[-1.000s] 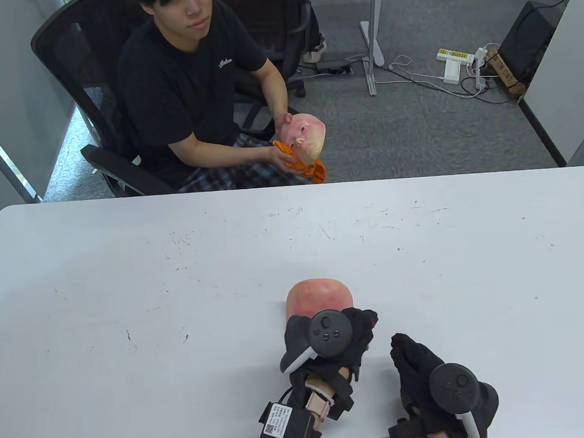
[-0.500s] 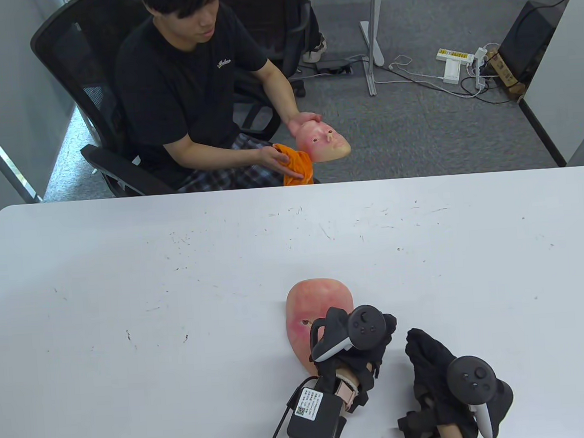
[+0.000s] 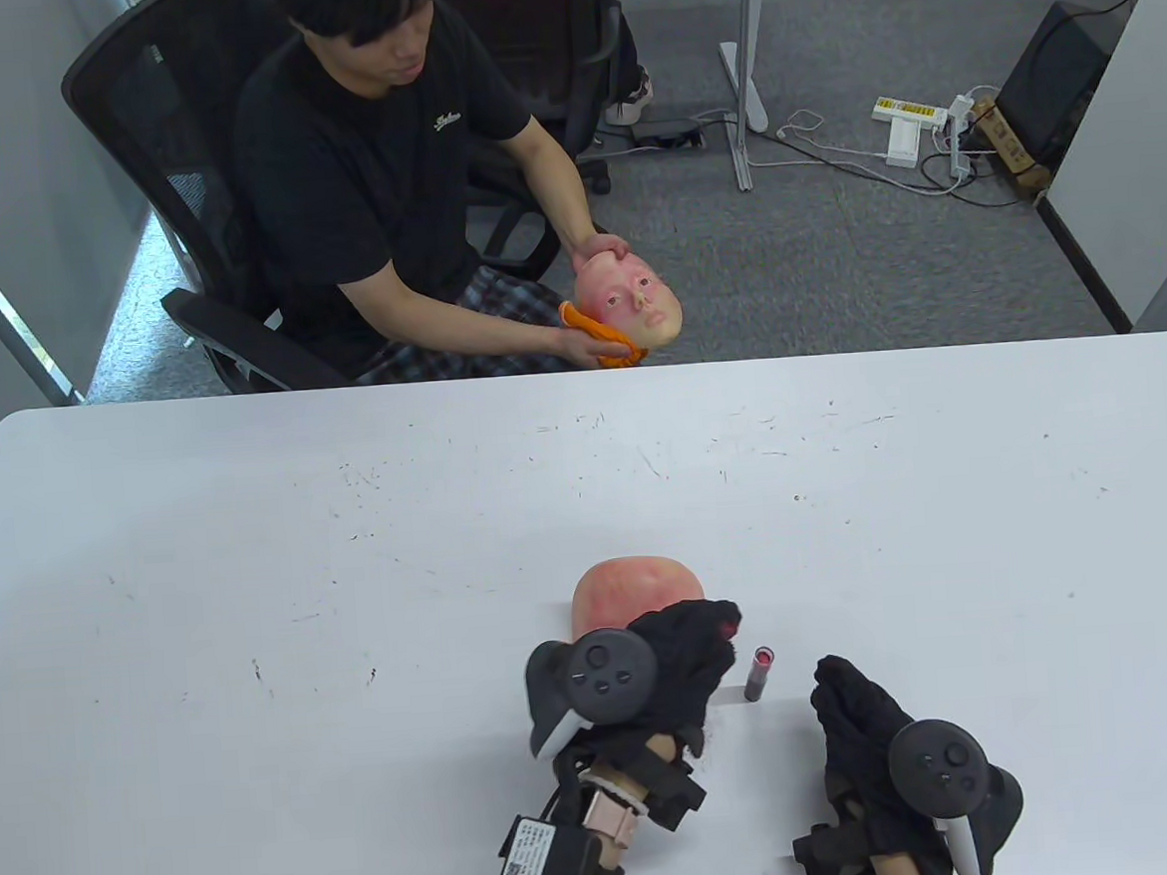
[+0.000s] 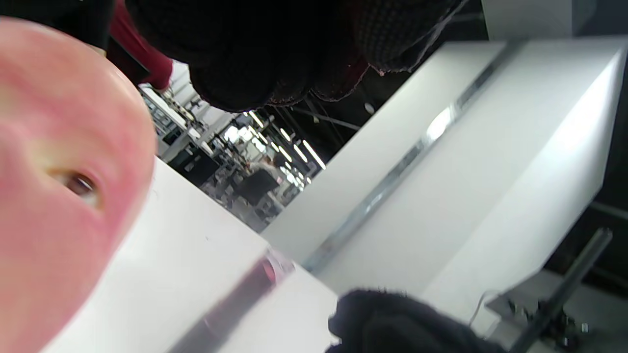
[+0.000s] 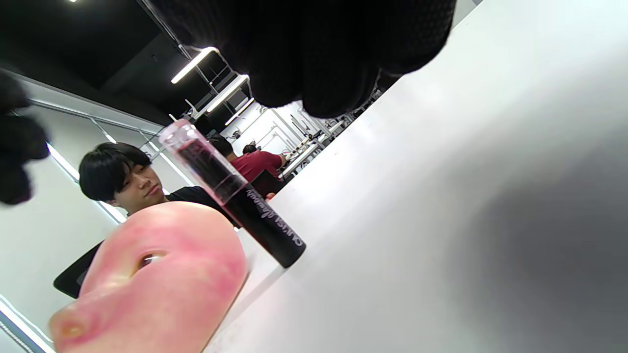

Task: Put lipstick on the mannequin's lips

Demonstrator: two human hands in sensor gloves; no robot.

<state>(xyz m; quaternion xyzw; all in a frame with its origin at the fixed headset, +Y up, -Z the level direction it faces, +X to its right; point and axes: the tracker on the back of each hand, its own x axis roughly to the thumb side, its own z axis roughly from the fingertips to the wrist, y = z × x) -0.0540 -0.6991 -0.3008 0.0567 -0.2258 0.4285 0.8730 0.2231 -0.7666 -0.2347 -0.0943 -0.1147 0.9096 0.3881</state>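
A pink mannequin face (image 3: 626,592) lies on the white table (image 3: 254,580), its lower part hidden under my left hand (image 3: 712,638). The face also shows in the left wrist view (image 4: 49,196) and the right wrist view (image 5: 162,284). My left hand's fingers (image 4: 274,63) hang loosely above the face and hold nothing. A dark lipstick tube (image 3: 760,673) with a clear cap stands upright on the table between my hands, touched by neither; it also shows in the right wrist view (image 5: 235,196). My right hand (image 3: 842,704) rests on the table right of the lipstick, empty.
Across the table a seated person holds a second mannequin head (image 3: 634,299) and an orange cloth (image 3: 601,334) just past the far edge. Bare table surface lies to the left, right and behind the face.
My left hand has let go of the lipstick and moved left over the face; the tube now stands alone. My right hand has barely moved. The seated person has turned the other head.
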